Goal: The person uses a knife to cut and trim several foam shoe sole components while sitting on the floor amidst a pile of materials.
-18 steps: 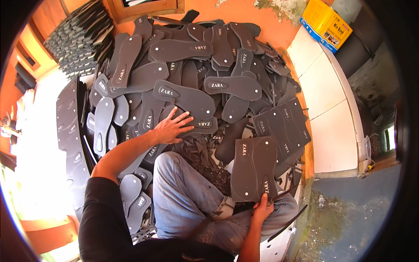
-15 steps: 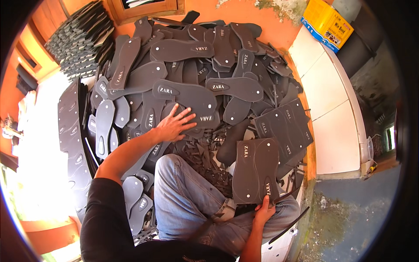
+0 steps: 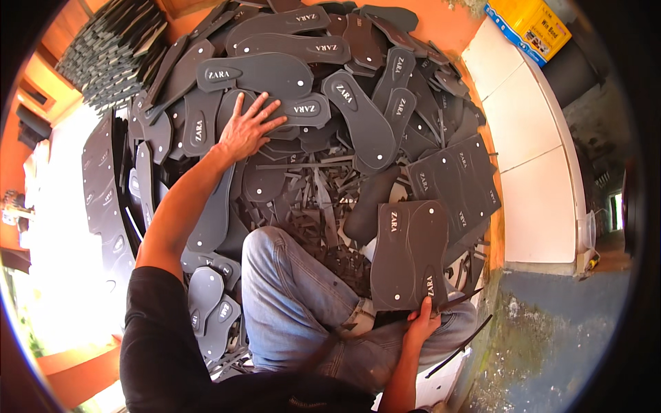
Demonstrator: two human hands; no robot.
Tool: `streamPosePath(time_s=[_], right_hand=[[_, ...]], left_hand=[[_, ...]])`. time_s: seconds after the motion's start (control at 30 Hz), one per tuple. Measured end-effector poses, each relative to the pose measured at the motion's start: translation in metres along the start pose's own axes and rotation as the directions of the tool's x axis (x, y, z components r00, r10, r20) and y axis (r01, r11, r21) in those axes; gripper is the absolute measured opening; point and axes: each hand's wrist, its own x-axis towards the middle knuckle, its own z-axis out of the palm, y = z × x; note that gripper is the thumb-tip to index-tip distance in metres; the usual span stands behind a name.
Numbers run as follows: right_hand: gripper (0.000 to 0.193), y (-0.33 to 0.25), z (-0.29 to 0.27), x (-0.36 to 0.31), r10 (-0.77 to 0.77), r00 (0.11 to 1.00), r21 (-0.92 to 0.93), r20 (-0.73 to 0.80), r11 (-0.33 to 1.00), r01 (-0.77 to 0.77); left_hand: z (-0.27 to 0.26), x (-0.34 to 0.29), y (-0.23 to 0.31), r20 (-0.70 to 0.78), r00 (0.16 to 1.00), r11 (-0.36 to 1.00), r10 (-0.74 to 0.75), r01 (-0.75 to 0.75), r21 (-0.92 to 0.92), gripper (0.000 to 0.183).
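The right hand (image 3: 423,322) is closed at the near edge of a dark sheet (image 3: 407,255), thumb on top and the fingers mostly hidden beneath; gripping it there probably leaves most of its face clear and lets it stick out flat above the right leg. Two sole outlines run opposite ways on that sheet, perhaps so that both fit in one piece. The left hand (image 3: 251,129) is spread wide, palm down, over dark shoe soles (image 3: 310,110) at the near side of the heap, gripping nothing that can be seen; the flat, fanned fingers may serve to steady loose pieces, though how hard they press I cannot tell. Between the hands, dark scraps (image 3: 318,206) lie in a hollow just beyond the jeans (image 3: 292,292), with the bent legs seeming to fence them in. Farther right, beyond the held sheet, larger sheets (image 3: 458,180) lie flat, likely within easy reach. Leftward, more marked sheets (image 3: 100,182) lie by the heap, and behind them rises a tall stack (image 3: 113,58), its edges roughly lined up, presumably to save room. A yellow box (image 3: 529,31) sits on the pale ledge (image 3: 533,172), off the floor.
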Motion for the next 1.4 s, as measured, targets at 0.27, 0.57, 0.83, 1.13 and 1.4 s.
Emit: streamPosePath(time_s=[0.27, 0.57, 0.83, 1.13, 1.4], right_hand=[[0.012, -0.030, 0.019, -0.038, 0.079, 0.987, 0.313, 0.137, 0.942, -0.119], [0.018, -0.022, 0.038, -0.064, 0.206, 0.931, 0.109, 0.301, 0.963, -0.248], [0.023, -0.029, 0.007, -0.075, 0.316, 0.821, -0.172, 0.476, 0.949, -0.266], [0.022, -0.057, -0.033, -0.096, 0.401, 0.683, -0.463, 0.610, 0.880, -0.103], [0.012, -0.057, -0.042, -0.105, 0.390, 0.712, -0.702, 0.583, 0.683, 0.201]], left_hand=[[-0.017, -0.014, 0.043, -0.091, 0.945, 0.778, -0.315, 0.202, -0.594, 0.050], [-0.093, -0.158, 0.293, 0.668, 0.740, -0.964, 0.073, 0.224, -0.142, 0.050], [-0.097, -0.159, 0.311, 0.713, 0.672, -0.979, 0.200, 0.156, 0.127, 0.034], [-0.120, -0.172, 0.313, 0.783, 0.604, -0.989, 0.148, 0.105, 0.106, 0.035], [-0.134, -0.168, 0.305, 0.827, 0.538, -0.986, 0.164, 0.102, 0.130, 0.034]])
